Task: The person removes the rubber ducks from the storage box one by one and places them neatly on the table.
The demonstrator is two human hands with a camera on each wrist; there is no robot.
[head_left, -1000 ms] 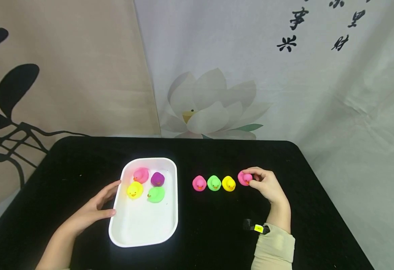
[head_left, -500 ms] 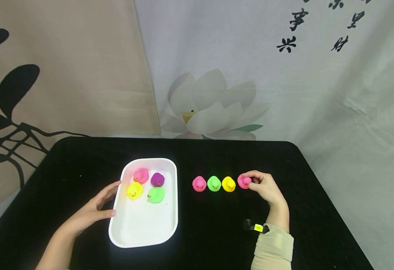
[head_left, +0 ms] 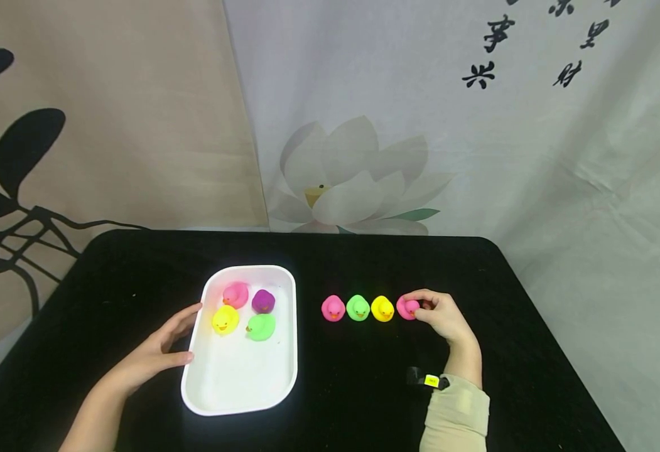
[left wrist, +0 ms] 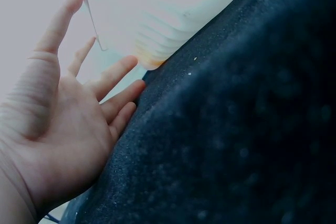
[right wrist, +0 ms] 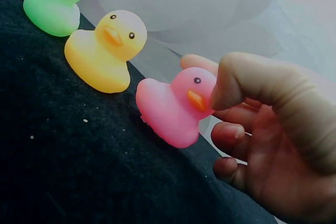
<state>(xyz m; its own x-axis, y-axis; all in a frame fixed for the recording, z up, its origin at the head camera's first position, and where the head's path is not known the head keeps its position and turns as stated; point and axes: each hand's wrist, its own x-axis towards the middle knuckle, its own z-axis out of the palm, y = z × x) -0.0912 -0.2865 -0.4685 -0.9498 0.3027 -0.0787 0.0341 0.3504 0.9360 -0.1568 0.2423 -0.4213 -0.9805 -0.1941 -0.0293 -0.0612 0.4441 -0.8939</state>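
My right hand [head_left: 445,317] pinches a pink rubber duck [right wrist: 170,108] between thumb and fingers, at the right end of a row of ducks. Beside it stand a yellow duck [head_left: 383,309], a green duck [head_left: 358,308] and another pink duck [head_left: 333,308]. My left hand [head_left: 151,355], fingers spread, touches the left rim of a white tray [head_left: 239,383]. Inside the tray lie a pink duck [head_left: 236,294], a purple duck [head_left: 263,301], a yellow duck [head_left: 225,320] and a green duck [head_left: 260,327]. In the left wrist view the tray is washed out by glare.
A black cloth covers the table [head_left: 352,389]. Behind its far edge hangs a pale printed curtain [head_left: 363,75]. A small dark strap with a yellow tag [head_left: 431,381] sits at my right sleeve cuff.
My right hand has brought the pink duck slightly nearer to me, level with the row. My left hand and the tray have stayed in place.
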